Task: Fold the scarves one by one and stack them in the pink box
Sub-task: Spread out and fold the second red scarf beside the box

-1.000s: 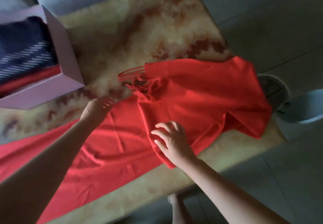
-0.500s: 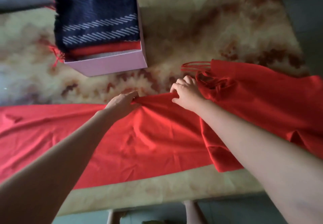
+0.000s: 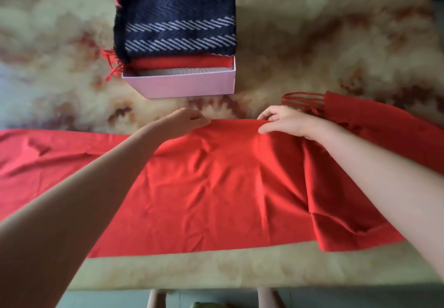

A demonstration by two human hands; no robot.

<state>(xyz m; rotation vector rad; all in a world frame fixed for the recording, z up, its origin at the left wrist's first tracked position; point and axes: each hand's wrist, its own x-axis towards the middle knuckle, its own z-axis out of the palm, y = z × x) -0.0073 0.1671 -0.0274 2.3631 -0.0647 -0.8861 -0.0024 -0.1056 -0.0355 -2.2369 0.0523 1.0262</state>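
A long red scarf (image 3: 216, 187) lies spread across the table from left to right, its fringed right end (image 3: 302, 100) folded back over itself. My left hand (image 3: 185, 121) pinches the scarf's far edge near the middle. A little to the right, my right hand (image 3: 283, 121) pinches the same far edge. The pink box (image 3: 182, 85) stands just beyond my hands. It holds a folded navy scarf with white stripes (image 3: 175, 19) on top, a folded red scarf (image 3: 182, 62) and a pale one under it.
The table (image 3: 336, 43) has a mottled cream and rust-brown top. Its near edge runs along the bottom of the view, with two pale table legs (image 3: 156, 298) below it. Red fringe (image 3: 110, 65) hangs over the box's left side.
The view has swung left, bringing the box to the centre. My hands, close together on the scarf's far edge half a second ago, have drawn apart along it.
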